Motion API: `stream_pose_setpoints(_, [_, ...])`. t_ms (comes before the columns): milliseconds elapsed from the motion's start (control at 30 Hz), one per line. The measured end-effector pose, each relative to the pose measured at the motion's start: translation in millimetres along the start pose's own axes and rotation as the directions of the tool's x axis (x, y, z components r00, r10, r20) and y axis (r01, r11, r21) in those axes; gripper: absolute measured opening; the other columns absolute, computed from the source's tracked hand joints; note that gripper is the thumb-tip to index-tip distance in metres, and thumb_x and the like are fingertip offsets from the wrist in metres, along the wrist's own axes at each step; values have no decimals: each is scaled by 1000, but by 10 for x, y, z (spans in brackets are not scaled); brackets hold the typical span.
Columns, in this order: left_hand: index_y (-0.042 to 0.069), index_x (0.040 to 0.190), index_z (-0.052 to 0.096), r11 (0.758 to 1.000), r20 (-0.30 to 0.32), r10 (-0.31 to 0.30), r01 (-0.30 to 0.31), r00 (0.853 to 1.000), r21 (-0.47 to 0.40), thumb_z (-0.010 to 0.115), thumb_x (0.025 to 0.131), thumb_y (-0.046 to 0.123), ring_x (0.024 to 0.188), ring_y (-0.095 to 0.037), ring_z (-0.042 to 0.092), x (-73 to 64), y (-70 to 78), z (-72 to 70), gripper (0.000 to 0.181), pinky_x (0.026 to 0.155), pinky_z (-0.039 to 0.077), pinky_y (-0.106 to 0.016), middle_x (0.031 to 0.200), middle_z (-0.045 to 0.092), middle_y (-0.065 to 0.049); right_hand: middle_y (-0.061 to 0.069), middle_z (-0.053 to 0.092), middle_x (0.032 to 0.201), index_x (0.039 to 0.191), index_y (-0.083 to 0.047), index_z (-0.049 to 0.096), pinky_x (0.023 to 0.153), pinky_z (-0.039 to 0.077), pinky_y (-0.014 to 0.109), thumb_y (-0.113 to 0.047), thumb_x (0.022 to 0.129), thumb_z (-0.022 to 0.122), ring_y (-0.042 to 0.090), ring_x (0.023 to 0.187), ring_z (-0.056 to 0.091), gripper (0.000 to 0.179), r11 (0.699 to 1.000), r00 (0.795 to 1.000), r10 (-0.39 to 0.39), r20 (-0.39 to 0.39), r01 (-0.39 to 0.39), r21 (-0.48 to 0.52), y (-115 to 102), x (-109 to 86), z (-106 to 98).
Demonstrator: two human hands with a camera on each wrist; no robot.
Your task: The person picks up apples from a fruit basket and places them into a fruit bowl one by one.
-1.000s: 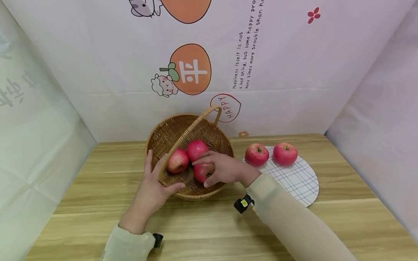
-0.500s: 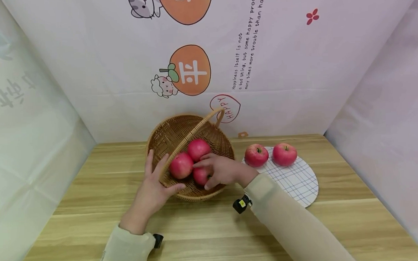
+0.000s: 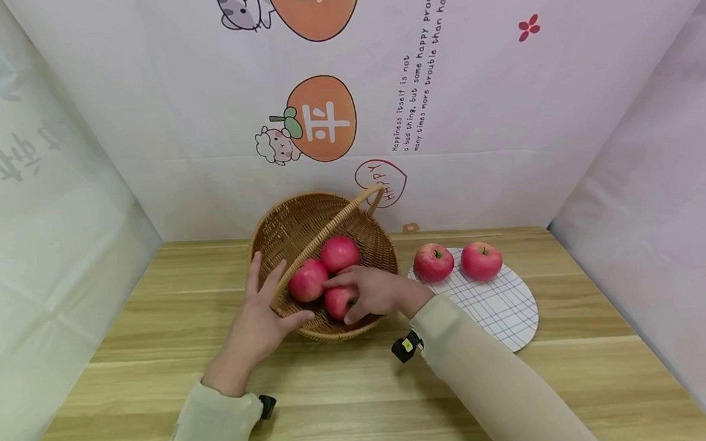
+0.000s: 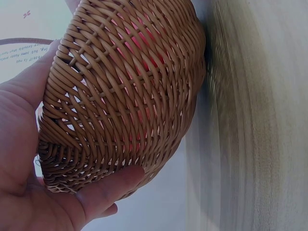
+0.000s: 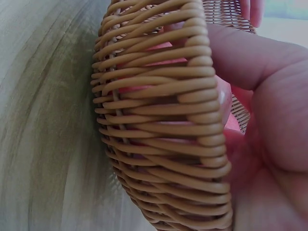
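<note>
A round wicker basket [image 3: 288, 213] with an arched handle [image 3: 335, 222] holds three red apples. My left hand [image 3: 260, 324] grips its left rim beside the foot of the handle, fingers spread; in the left wrist view the thumb [image 4: 113, 187] lies along the woven side. Inside the basket, my right hand [image 3: 375, 292] has its fingers and thumb curled round the front-right apple [image 3: 337, 303]. Close to those fingertips sit the left apple [image 3: 307, 280] and the back apple [image 3: 339, 254]. The right wrist view has the basket wall [image 5: 163, 120] covering most of the held apple.
Right of the basket, two more apples, one on the left [image 3: 433, 262] and one on the right [image 3: 481, 261], rest on a round checked mat [image 3: 502, 312]. A printed white backdrop [image 3: 474, 177] rises behind the wooden table [image 3: 336, 403].
The left apple in the basket has turned and shifted slightly right. The basket's handle has swung a little to the right, and the back apple sits slightly farther right. The left hand stays put.
</note>
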State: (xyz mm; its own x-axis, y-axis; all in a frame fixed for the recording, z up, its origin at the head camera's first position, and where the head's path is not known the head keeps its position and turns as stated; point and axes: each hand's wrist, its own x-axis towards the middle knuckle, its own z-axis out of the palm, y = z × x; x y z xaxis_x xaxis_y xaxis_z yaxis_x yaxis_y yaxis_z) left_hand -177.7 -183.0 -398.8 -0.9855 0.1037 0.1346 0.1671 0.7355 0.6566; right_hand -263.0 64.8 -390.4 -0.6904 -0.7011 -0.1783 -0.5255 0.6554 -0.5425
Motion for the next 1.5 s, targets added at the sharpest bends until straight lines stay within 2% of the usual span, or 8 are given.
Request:
stream_pose_setpoints(233, [27,161,21,1000,5,0,0,1000,-19,77,79,58,56,-11,59,4,-3,1,104,62,49,-34,163,-19,6,0,41,150,145,-36,53,107,33,44,-22,81,82,20,137,36,71,1000,999,-1,32,0,29,-2,7,-8])
stream_pose_setpoints(400, [24,160,25,1000,-19,27,-27,999,-9,81,80,51,67,-14,64,-2,-16,9,102,67,52,-39,165,-15,2,0,44,146,145,-38,53,104,35,41,-19,82,81,17,128,41,71,999,998,-5,65,3,33,-18,8,-19])
stream_pose_setpoints(567, [20,160,27,999,-29,45,-46,999,-8,84,80,44,67,-15,64,-6,-23,12,101,68,52,-40,165,-13,-2,-3,51,129,145,-35,54,89,43,36,-12,80,81,19,111,47,74,992,996,-21,88,10,126,-7,21,-20])
stream_pose_setpoints(667, [21,160,27,999,-31,47,-48,998,-4,84,80,44,71,-17,66,-7,-22,10,101,68,52,-40,165,-13,-2,-3,52,125,146,-34,53,84,45,34,-9,78,81,21,107,48,77,984,995,-25,100,7,177,-3,35,-13])
stream_pose_setpoints(800, [19,159,28,999,-36,53,-53,998,-3,83,79,46,78,-22,68,-4,-26,10,101,68,53,-39,165,-12,-3,-4,50,132,147,-35,51,88,43,34,-8,78,82,20,109,48,81,986,994,-41,103,24,164,-6,59,-7])
stream_pose_setpoints(967, [19,160,26,999,-28,50,-50,998,-6,83,79,48,76,-20,68,-2,-34,8,102,66,52,-37,165,-12,-2,-5,50,138,148,-36,50,96,41,35,-8,79,81,18,112,48,80,989,992,-64,112,48,141,-5,83,-8])
stream_pose_setpoints(1367, [17,159,29,998,-42,66,-66,997,-11,84,78,48,81,-23,69,-1,-37,14,103,73,53,-42,165,-10,-3,-8,54,131,144,-34,54,94,44,33,-1,75,81,15,112,51,82,984,991,-98,94,82,161,27,111,5])
stream_pose_setpoints(1500, [16,159,30,998,-42,69,-69,997,0,83,78,49,90,-30,68,-2,-42,17,103,76,53,-44,165,-10,-3,-10,55,130,144,-34,54,95,44,32,-4,75,83,14,112,53,80,978,990,-107,92,88,187,46,106,-1])
